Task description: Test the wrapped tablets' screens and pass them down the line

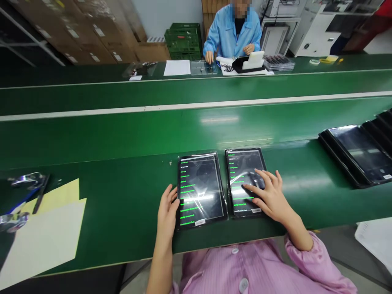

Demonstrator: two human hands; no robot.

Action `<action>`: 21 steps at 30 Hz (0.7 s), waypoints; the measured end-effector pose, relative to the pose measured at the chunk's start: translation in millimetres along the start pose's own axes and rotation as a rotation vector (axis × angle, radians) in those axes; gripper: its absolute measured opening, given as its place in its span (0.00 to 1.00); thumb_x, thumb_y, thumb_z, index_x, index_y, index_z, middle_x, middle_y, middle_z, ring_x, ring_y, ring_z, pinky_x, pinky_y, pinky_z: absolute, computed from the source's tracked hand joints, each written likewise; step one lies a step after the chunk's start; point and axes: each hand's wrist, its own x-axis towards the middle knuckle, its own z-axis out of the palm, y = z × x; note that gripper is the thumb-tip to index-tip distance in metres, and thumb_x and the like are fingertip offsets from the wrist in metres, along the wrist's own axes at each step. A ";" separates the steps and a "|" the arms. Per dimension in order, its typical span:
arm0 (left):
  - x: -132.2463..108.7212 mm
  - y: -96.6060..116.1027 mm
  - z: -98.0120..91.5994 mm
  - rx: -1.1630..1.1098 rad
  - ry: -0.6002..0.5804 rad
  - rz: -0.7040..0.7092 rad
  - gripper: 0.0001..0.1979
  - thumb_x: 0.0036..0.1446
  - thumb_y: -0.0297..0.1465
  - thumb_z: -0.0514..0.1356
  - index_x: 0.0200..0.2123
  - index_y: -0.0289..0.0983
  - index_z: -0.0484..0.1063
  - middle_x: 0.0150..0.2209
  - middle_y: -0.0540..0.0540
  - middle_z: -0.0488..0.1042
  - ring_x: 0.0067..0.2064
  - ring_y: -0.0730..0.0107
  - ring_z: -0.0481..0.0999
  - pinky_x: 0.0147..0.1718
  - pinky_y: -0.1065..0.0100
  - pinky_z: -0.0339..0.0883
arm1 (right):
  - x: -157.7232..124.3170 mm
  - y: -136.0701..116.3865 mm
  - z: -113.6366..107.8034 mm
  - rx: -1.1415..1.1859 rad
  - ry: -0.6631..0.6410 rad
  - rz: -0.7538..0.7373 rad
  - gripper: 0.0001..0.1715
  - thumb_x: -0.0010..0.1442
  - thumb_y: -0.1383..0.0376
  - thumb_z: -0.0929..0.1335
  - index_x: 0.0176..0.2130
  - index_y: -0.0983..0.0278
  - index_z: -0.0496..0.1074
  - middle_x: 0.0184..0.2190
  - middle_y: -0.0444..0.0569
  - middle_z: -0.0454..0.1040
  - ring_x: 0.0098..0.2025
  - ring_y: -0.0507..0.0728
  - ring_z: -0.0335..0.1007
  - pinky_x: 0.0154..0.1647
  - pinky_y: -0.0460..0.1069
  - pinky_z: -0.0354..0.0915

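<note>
Two black tablets lie side by side on the green bench, their lit screens listing lines of mostly green text. My left hand (168, 210) rests along the left edge of the left tablet (202, 183), thumb by its border and fingers slightly apart, without lifting it. Over the right tablet (241, 171) my right hand (271, 196) is spread, the index finger pointing down at the screen. Whether that fingertip touches the glass I cannot tell. Each tablet carries a small white label at its lower edge.
At right stand several stacked black tablets (355, 153). Yellow and white paper sheets (52, 237), a pen (41, 194) and shiny wrapped items lie at left. Across a raised green divider (183, 122), a person in a blue coat (223, 32) works near green crates (183, 41).
</note>
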 end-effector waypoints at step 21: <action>1.6 11.3 3.7 0.213 -0.026 0.282 0.30 0.61 0.55 0.52 0.55 0.40 0.71 0.60 0.39 0.67 0.60 0.52 0.68 0.58 0.55 0.64 | 3.8 14.9 1.3 -0.051 0.028 0.088 0.24 0.71 0.50 0.58 0.55 0.59 0.72 0.60 0.59 0.61 0.60 0.69 0.55 0.66 0.73 0.40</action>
